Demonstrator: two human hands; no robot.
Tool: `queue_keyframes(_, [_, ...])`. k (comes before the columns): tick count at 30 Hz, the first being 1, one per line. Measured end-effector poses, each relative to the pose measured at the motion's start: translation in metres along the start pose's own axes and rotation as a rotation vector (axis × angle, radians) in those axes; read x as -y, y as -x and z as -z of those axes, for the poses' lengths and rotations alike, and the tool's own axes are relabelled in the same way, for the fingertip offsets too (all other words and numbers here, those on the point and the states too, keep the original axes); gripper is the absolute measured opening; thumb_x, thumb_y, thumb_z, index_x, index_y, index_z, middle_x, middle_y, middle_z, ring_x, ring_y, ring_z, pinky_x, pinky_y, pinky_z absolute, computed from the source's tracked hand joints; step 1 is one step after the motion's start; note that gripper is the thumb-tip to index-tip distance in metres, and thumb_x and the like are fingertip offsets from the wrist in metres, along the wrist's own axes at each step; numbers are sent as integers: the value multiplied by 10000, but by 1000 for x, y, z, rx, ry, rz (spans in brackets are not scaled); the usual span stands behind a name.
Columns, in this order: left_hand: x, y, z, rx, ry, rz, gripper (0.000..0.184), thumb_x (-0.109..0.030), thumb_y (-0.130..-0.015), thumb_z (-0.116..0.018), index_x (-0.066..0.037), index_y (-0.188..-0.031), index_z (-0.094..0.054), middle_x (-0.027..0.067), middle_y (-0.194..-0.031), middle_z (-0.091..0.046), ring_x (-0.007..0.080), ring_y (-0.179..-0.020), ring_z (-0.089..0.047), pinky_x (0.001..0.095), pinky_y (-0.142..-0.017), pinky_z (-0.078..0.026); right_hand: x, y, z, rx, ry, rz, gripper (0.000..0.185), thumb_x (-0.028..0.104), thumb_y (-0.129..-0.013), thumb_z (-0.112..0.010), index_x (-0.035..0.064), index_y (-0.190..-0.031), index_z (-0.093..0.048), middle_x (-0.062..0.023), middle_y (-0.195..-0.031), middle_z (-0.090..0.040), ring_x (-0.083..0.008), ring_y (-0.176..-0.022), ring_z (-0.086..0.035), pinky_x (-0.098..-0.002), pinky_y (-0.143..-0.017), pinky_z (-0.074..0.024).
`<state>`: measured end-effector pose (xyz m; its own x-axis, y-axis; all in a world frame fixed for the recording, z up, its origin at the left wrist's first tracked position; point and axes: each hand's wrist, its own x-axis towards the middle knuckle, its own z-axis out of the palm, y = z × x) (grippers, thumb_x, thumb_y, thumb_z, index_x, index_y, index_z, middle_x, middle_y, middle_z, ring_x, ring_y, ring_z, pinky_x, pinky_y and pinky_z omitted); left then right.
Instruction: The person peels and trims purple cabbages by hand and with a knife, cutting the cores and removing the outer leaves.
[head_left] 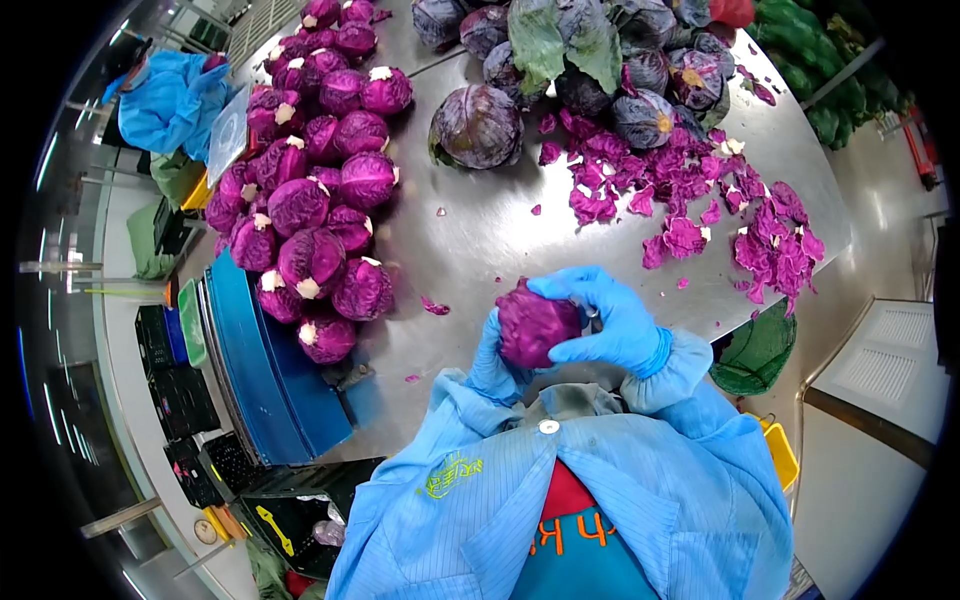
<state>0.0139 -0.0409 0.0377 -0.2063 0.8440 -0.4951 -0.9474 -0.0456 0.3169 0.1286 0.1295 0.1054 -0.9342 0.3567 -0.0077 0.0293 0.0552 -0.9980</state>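
A peeled red cabbage (535,325) is held close to my chest, above the near edge of the steel table (470,235). My left hand (492,368), in a blue glove, cups it from the left and below. From the right, my gloved right hand (618,325) grips the same cabbage, fingers over its top and thumb at its lower side. Something small and greyish shows between the right thumb and fingers; I cannot make out what it is. Small purple leaf scraps (435,307) lie on the steel to the left of my hands.
Peeled red cabbages (310,205) are piled along the table's left side. Unpeeled cabbages (478,127) with dark outer leaves sit at the far side. Torn purple leaves (685,195) spread over the right. A green mesh basket (757,350) stands below the right edge; blue panels (285,365) stand at left.
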Motion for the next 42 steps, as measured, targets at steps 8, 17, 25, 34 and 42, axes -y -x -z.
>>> queue_keyframes(8, [-5, 17, -1, 120, -127, -27, 753, -498, -891, -586, -51, -1434, -317, 158, -1384, -467, 284, -1226, -531, 439, -921, -543, -5, 16, -14, -15, 224, 106, 588, 256, -755, -809, 61, -1258, -576, -80, -1149, -529, -196, -1072, -552, -309, -983, -437])
queue_keyframes(17, [-28, 47, -26, 46, -1491, -718, 1044, -250, -630, -863, -36, -1469, -279, 184, -1432, -390, 383, -1327, -384, 470, -1133, -273, -17, 35, -22, -351, -880, -474, 413, 423, -944, -561, 61, -1138, -603, -52, -982, -685, -141, -794, -664, -254, -660, -555])
queue_keyframes(25, [-15, 26, -36, 267, -1651, -723, 1000, -238, -587, -904, -19, -1410, -380, 176, -1264, -518, 314, -1173, -542, 372, -1002, -452, -38, 52, -29, -260, -335, -695, 537, 560, -964, -431, 99, -831, -672, -59, -755, -680, -177, -703, -655, -322, -575, -479])
queue_keyframes(34, [46, -37, 60, -361, -1468, -502, 1109, -281, -535, -921, 31, -1401, -303, 191, -1279, -446, 312, -1187, -491, 396, -1030, -416, -90, 70, -32, -143, 632, -386, 596, 591, -947, -390, 74, -770, -627, -140, -745, -638, -350, -728, -624, -455, -677, -476])
queue_keyframes(42, [44, -55, 77, -331, -1705, -652, 1008, -314, -546, -879, 37, -1323, -341, 234, -1118, -543, 397, -1006, -563, 470, -844, -491, -133, 42, -20, 89, 656, -339, 624, 606, -948, -355, 83, -773, -647, -162, -769, -635, -374, -735, -609, -470, -685, -476])
